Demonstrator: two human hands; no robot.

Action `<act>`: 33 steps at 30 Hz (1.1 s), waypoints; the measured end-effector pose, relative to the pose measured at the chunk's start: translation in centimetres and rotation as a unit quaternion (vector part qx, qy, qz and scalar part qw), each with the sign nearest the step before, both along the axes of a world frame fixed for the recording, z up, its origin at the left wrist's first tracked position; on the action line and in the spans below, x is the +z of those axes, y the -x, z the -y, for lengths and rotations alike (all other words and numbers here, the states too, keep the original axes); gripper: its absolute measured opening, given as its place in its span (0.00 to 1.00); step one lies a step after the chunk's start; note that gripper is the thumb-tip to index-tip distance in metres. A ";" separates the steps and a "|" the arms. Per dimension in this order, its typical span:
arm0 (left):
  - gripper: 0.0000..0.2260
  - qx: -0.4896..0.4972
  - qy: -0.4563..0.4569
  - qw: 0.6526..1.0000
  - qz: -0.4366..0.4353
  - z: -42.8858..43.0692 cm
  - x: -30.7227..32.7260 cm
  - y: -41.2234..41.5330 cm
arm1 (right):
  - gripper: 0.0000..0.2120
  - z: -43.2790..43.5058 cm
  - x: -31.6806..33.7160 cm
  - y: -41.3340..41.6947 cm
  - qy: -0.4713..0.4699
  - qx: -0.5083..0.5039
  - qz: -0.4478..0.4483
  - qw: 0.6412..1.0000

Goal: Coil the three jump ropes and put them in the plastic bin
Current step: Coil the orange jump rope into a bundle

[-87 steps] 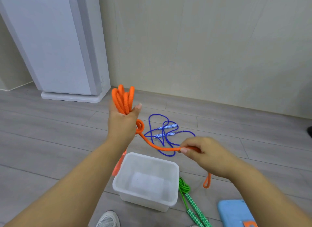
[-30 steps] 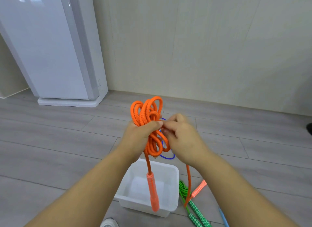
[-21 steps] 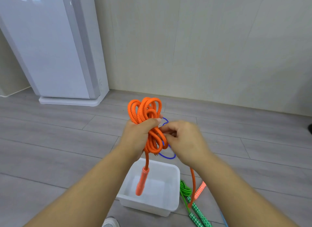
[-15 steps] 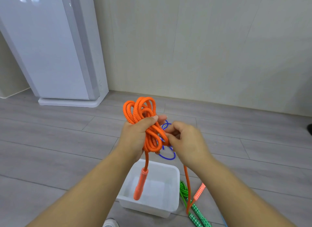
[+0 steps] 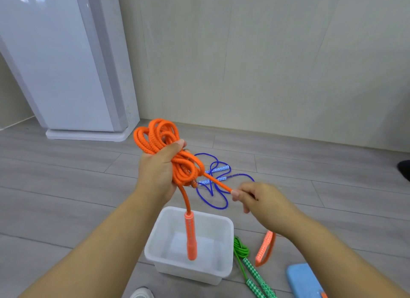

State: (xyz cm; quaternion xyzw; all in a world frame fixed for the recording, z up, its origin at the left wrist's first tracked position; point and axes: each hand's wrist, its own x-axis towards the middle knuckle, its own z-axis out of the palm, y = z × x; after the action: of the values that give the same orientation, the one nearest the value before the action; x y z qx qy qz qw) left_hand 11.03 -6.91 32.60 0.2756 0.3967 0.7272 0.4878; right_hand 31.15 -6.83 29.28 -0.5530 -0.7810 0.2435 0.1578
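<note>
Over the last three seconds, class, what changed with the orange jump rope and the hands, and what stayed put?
The right-hand grip came in to the orange coil, wound the tail round it, then drew away rightward, pinching the tail taut. An orange handle now hangs over the plastic bin. The left-hand grip kept hold of the coil; bin, blue rope and green rope stayed on the floor.

Left hand [image 5: 155,175]: grips coiled rope [image 5: 159,135].
Below grip: first handle [image 5: 191,237], hanging over bin [image 5: 228,242].
Right of grip: rope end, pinched by right hand [image 5: 259,200].
Beyond grip, on floor [image 5: 66,186]: loose rope [image 5: 219,169].
Right of bin: bundled rope [image 5: 241,249], second handle [image 5: 265,245].
</note>
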 end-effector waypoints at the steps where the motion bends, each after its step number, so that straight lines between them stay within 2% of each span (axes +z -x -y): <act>1: 0.15 0.015 0.001 1.000 -0.003 -0.1 0.0 0.4 | 0.14 0.0 -0.2 -0.5 0.016 -0.005 0.019 1.000; 5: 0.09 0.050 0.029 0.996 -0.065 -0.2 -0.5 1.2 | 0.19 0.1 -0.3 -1.4 0.019 -0.025 0.053 0.998; 9: 0.09 0.036 0.057 0.985 -0.157 0.0 -0.6 1.0 | 0.13 0.7 0.3 -0.7 -0.051 0.006 0.041 0.998; 12: 0.09 0.039 0.050 0.977 -0.206 0.1 -0.5 1.1 | 0.07 0.9 1.2 -0.1 -0.073 0.043 -0.048 0.995; 14: 0.16 0.017 0.033 0.969 -0.243 0.2 -0.6 0.9 | 0.05 1.1 2.2 0.3 -0.055 0.064 -0.128 0.988; 17: 0.26 -0.030 0.016 0.963 -0.268 0.4 -1.0 0.2 | 0.06 1.0 3.5 1.1 -0.035 0.088 -0.233 0.968; 20: 0.26 -0.082 0.014 0.952 -0.293 0.7 -1.1 -0.5 | 0.09 0.8 4.3 2.1 -0.025 0.099 -0.300 0.949; 23: 0.14 -0.138 0.019 0.950 -0.280 1.2 -0.9 -0.8 | 0.10 0.4 4.6 3.2 -0.014 0.082 -0.336 0.938; 26: 0.06 -0.173 0.032 0.962 -0.208 1.5 -0.7 -1.0 | 0.09 -0.1 4.6 4.0 -0.022 0.052 -0.339 0.939; 29: 0.08 -0.182 0.045 0.973 -0.134 1.5 -0.7 -1.0 | 0.08 -0.4 4.3 4.1 -0.053 0.026 -0.318 0.946; 33: 0.06 -0.170 0.053 0.977 -0.118 1.2 -1.2 -0.9 | 0.08 -0.4 4.4 4.2 -0.061 0.018 -0.320 0.945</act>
State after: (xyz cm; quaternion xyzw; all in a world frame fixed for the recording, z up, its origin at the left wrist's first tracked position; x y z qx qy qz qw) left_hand 11.93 -8.13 31.42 0.3968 0.4370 0.5734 0.5681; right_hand 26.97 -6.42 33.66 -0.4209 -0.7126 0.3622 0.4287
